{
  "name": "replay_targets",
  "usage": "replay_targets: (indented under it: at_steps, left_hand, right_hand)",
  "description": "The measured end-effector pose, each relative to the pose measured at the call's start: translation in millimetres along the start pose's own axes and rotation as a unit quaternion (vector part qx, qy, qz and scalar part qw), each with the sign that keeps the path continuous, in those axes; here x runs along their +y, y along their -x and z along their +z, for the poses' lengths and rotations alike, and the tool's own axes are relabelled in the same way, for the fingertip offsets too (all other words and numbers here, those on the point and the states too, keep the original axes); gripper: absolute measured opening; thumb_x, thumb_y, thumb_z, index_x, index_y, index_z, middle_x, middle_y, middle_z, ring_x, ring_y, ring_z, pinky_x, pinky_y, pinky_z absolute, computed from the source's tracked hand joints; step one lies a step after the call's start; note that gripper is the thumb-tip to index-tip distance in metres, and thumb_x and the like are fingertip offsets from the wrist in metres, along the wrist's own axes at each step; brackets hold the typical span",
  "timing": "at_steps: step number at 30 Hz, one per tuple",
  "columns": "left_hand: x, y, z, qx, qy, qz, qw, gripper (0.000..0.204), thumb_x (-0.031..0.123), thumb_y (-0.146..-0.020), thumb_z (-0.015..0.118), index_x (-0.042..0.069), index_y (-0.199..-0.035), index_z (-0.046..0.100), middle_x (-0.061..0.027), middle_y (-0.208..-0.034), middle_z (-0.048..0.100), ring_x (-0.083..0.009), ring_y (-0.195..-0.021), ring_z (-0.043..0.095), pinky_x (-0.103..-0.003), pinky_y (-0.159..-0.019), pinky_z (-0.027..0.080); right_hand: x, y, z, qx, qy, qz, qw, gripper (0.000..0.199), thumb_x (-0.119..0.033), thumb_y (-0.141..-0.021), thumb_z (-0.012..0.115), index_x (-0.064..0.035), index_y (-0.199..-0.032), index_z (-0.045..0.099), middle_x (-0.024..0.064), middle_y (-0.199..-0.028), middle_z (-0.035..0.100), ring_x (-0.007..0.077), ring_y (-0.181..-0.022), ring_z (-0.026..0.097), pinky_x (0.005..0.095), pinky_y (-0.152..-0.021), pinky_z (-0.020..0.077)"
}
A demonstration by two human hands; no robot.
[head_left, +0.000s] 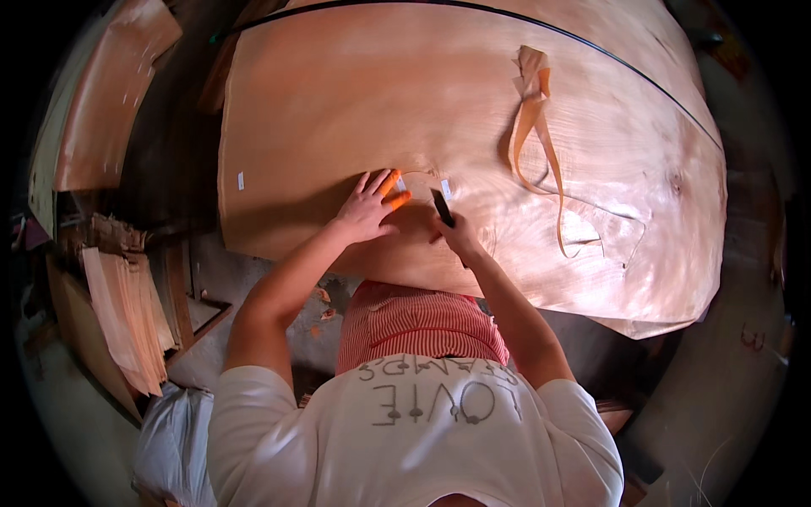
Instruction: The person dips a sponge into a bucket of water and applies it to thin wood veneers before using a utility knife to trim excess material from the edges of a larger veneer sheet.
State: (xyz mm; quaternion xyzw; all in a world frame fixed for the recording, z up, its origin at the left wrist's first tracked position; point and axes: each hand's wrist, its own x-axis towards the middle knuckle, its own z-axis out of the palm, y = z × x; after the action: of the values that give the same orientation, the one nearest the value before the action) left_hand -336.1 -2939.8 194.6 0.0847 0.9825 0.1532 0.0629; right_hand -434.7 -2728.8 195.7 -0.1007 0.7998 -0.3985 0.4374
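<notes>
A broad, thin wood veneer sheet [338, 101] lies in front of me. My left hand [367, 211] rests on it with the fingers spread, two of them wrapped in orange covers. A small white tape piece [400, 183] shows by those covered fingertips, and a second white tape piece [446, 189] sits a little to the right. Between them and above runs a faint curved line in the wood. My right hand [461, 238] is closed around a dark, flat, knife-like tool [441, 206], its upper end close to the second tape piece.
A curled veneer strip [534, 114] lies on the sheet to the right, beside a torn, cracked area [583, 230]. A black strap [583, 40] crosses the far side. Another tape piece [241, 181] is near the left edge. Veneer stacks [127, 308] and a silvery bag [176, 439] stand left.
</notes>
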Motion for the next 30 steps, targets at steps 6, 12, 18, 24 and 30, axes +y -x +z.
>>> replay_targets:
  at_steps: [6,12,18,24,30]
  left_hand:
    - [-4.6,-13.3,-28.2,-0.111,-0.023,0.008,0.993,0.057,0.050,-0.071,0.058,0.024,-0.121,0.047,-0.0206,-0.133,0.026,-0.0337,-0.127,0.017,-0.051,-0.100,0.019]
    - [-24.5,-4.6,16.2,0.042,-0.063,-0.131,0.988,0.049,0.046,-0.076,0.054,0.019,-0.118,0.050,-0.0186,-0.134,0.025,-0.0337,-0.124,0.024,-0.049,-0.099,0.021]
    - [11.6,29.0,37.8,0.221,0.023,-0.274,0.936,0.065,0.043,-0.079,0.052,0.006,-0.128,0.031,-0.0232,-0.135,0.019,-0.0376,-0.122,0.026,-0.049,-0.099,0.019]
    - [116.1,95.0,65.7,0.150,0.030,-0.185,0.971,0.063,0.037,-0.081,0.052,0.006,-0.130,0.028,-0.0236,-0.136,0.018,-0.0412,-0.116,0.032,-0.049,-0.096,0.025]
    - [254.5,94.4,97.0,0.129,0.121,-0.042,0.983,0.061,0.034,-0.080,0.054,0.006,-0.129,0.030,-0.0251,-0.133,0.024,-0.0406,-0.117,0.032,-0.043,-0.096,0.029]
  right_hand:
    - [84.8,92.2,-26.9,0.088,-0.091,0.104,0.986,0.021,-0.021,-0.083,0.054,-0.0034,-0.094,0.056,0.0046,-0.057,0.059,0.0060,-0.042,0.041,0.0205,-0.039,0.0298]
    - [117.2,156.1,-10.7,0.154,-0.197,0.135,0.959,0.020,-0.020,-0.084,0.052,-0.0056,-0.098,0.056,0.0037,-0.059,0.058,0.0031,-0.040,0.033,0.0175,-0.037,0.0260]
    - [140.8,174.5,2.3,0.173,-0.179,0.075,0.966,0.022,-0.022,-0.084,0.052,-0.0058,-0.097,0.058,0.0035,-0.060,0.059,0.0039,-0.043,0.040,0.0189,-0.039,0.0295]
    - [179.0,219.6,-1.9,0.120,-0.103,0.005,0.988,0.023,-0.013,-0.085,0.049,-0.0001,-0.103,0.054,0.0059,-0.072,0.061,0.0108,-0.065,0.055,0.0243,-0.064,0.0420]
    - [296.3,311.5,-21.1,0.164,-0.140,0.014,0.976,0.022,-0.014,-0.084,0.051,-0.0020,-0.101,0.056,0.0029,-0.072,0.061,0.0093,-0.066,0.053,0.0234,-0.063,0.0415]
